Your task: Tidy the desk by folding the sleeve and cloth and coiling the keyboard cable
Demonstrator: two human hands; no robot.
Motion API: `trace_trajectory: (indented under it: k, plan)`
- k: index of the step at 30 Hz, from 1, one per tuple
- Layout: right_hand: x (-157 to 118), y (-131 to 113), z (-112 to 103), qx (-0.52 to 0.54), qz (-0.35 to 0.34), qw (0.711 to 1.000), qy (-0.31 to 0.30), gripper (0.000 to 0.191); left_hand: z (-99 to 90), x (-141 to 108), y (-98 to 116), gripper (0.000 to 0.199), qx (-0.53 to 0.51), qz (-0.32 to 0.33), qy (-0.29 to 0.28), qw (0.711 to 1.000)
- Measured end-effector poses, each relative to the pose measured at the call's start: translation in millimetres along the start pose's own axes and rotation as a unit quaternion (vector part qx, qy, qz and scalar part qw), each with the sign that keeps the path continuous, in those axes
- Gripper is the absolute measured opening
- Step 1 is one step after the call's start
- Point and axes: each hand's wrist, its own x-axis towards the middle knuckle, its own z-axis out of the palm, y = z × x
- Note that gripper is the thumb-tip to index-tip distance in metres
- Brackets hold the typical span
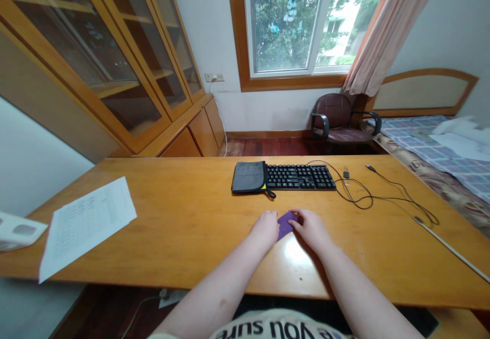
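Note:
Just above the wooden desk (184,216), a small flat purple piece (285,224), which looks like folded cloth, lies between my two hands. My left hand (267,228) is closed at its left side, with the fingertips partly hidden. On the other side, my right hand (309,226) pinches the upper right edge between thumb and fingers. Beyond them is a black keyboard (300,177). A grey folded cloth or pouch (248,176) with black edging and a loop covers the keyboard's left end.
A black cable (367,196) loops to the right of the keyboard, near a small black plug piece (346,174). A white strip (451,249) runs toward the right desk edge. Printed sheets (90,221) lie at left, beside a white object (19,232). An armchair (339,119) stands beyond.

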Motion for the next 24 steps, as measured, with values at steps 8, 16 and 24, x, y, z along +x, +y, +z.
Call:
trace_trajectory:
  k: [8,16,24]
  plan:
    - [2.7,6.9,5.1,0.128,0.007,0.991,0.042,0.034,6.2,-3.4,-10.3,0.019,-0.200,0.032,0.057,0.978]
    - [-0.3,2.6,10.0,0.485,0.098,0.868,0.020,0.061,10.1,-1.0,-6.7,0.056,-0.618,-0.008,0.027,0.786]
    - [-4.6,-6.7,6.8,0.439,0.037,0.897,-0.041,0.051,16.5,-1.1,-7.7,0.038,-0.532,0.014,0.044,0.846]
